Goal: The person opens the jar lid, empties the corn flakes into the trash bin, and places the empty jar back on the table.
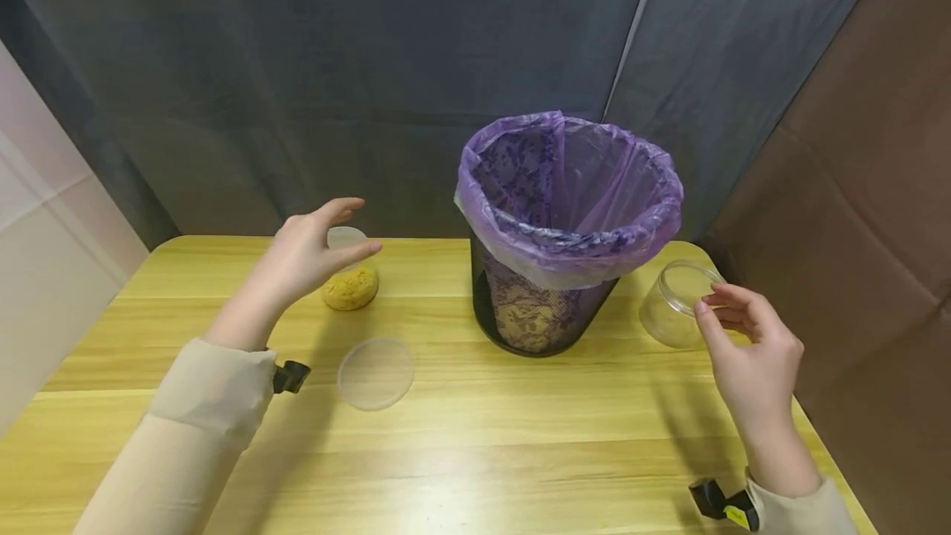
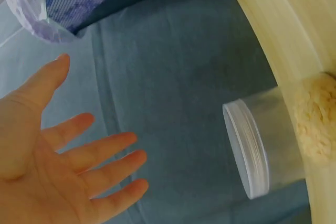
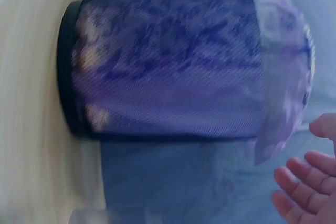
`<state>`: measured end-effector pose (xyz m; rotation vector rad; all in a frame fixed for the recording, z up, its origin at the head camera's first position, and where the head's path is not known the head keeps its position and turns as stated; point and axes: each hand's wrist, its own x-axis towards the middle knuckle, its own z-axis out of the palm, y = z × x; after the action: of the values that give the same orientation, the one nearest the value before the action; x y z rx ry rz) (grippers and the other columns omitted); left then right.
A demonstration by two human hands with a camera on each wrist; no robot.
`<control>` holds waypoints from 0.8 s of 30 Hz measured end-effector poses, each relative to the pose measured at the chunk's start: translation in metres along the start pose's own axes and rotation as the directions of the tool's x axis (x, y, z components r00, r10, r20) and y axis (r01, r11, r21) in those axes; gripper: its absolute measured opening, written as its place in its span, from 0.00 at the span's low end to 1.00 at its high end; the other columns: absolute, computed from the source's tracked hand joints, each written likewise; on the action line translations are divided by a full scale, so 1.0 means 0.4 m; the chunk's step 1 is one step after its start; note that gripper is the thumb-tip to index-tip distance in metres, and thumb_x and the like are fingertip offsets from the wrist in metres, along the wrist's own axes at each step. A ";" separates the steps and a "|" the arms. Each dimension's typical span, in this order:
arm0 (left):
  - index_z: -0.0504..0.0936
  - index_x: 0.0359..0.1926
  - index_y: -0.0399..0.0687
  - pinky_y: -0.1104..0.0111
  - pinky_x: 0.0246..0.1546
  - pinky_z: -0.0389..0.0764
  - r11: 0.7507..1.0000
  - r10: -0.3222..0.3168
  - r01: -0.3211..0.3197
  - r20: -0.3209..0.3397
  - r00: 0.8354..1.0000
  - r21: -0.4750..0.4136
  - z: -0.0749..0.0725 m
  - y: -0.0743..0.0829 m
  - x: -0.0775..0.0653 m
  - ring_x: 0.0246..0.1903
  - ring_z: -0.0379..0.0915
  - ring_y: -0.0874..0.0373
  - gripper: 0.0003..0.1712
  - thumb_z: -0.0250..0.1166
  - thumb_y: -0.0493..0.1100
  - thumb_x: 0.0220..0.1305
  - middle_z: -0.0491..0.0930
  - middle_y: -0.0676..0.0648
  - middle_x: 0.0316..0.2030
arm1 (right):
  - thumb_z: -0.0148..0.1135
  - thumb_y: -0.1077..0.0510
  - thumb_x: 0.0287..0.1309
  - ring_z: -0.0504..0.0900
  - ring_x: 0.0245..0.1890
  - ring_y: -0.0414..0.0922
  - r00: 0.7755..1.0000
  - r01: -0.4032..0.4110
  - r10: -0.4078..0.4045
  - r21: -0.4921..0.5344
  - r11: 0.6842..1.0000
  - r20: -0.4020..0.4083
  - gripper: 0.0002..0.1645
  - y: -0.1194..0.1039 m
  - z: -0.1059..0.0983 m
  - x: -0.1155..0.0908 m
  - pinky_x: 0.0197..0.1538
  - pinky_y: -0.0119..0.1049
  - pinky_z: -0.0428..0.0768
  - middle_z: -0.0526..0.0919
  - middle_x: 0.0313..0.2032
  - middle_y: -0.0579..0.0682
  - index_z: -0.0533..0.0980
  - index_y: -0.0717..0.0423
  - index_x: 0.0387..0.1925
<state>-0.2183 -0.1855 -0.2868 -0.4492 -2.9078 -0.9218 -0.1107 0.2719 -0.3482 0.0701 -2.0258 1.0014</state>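
Yellow-filled jar (image 1: 351,288) stands upright on the tabletop (image 1: 490,428), just below and beyond my left grip (image 1: 303,250), the nearer one: released, fingers spread, nothing held. Right grip (image 1: 756,362), also released, is near the clear jar (image 1: 664,314).

Wood-grain table (image 1: 475,452) | lidded jar (image 1: 351,287) | clear disc (image 1: 375,374) | lined bin (image 1: 535,316) | clear jar (image 1: 666,316)
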 end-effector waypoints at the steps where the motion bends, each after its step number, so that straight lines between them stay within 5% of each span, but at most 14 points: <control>1: 0.60 0.71 0.47 0.50 0.43 0.70 1.000 -0.009 0.009 -0.003 1.000 0.000 -0.003 -0.005 -0.003 0.37 0.70 0.44 0.44 0.62 0.63 0.61 0.65 0.36 0.65 | 0.68 0.72 0.49 0.79 0.32 0.29 1.000 0.030 -0.030 0.025 0.999 -0.003 0.15 -0.008 0.001 -0.002 0.40 0.20 0.74 0.84 0.35 0.52 0.81 0.67 0.42; 6: 0.58 0.72 0.48 0.44 0.48 0.69 0.999 -0.042 0.042 -0.013 0.999 -0.024 -0.019 -0.029 -0.019 0.51 0.67 0.35 0.47 0.61 0.66 0.60 0.63 0.35 0.66 | 0.66 0.76 0.47 0.81 0.34 0.35 0.989 0.150 -0.150 0.188 0.971 -0.015 0.13 -0.050 0.010 -0.010 0.40 0.23 0.76 0.84 0.33 0.53 0.80 0.73 0.38; 13: 0.57 0.72 0.46 0.39 0.54 0.63 0.997 -0.064 0.062 -0.044 0.997 -0.041 -0.021 -0.062 -0.032 0.62 0.58 0.33 0.47 0.60 0.66 0.61 0.62 0.33 0.65 | 0.65 0.72 0.52 0.82 0.33 0.39 0.958 0.264 -0.286 0.446 0.856 -0.018 0.11 -0.128 0.043 -0.029 0.39 0.25 0.77 0.84 0.31 0.57 0.76 0.82 0.33; 19: 0.56 0.72 0.43 0.38 0.56 0.60 0.994 -0.088 0.083 -0.087 0.992 -0.067 -0.015 -0.093 -0.038 0.64 0.54 0.34 0.49 0.61 0.65 0.60 0.59 0.33 0.67 | 0.66 0.66 0.56 0.82 0.34 0.41 0.932 0.294 -0.363 0.558 0.776 0.014 0.16 -0.183 0.083 -0.045 0.41 0.27 0.78 0.84 0.32 0.59 0.76 0.82 0.33; 24: 0.52 0.74 0.45 0.37 0.56 0.58 0.987 -0.139 0.131 -0.085 0.987 -0.093 -0.006 -0.121 -0.040 0.65 0.51 0.34 0.52 0.61 0.67 0.59 0.54 0.34 0.70 | 0.65 0.66 0.57 0.82 0.34 0.43 0.925 0.268 -0.376 0.594 0.759 0.063 0.15 -0.206 0.115 -0.058 0.41 0.29 0.78 0.83 0.33 0.61 0.77 0.79 0.36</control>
<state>-0.2174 -0.2287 -0.3137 -0.2102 -2.8523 -1.0610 -0.0948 0.1782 -0.3276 0.8410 -1.7040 1.3816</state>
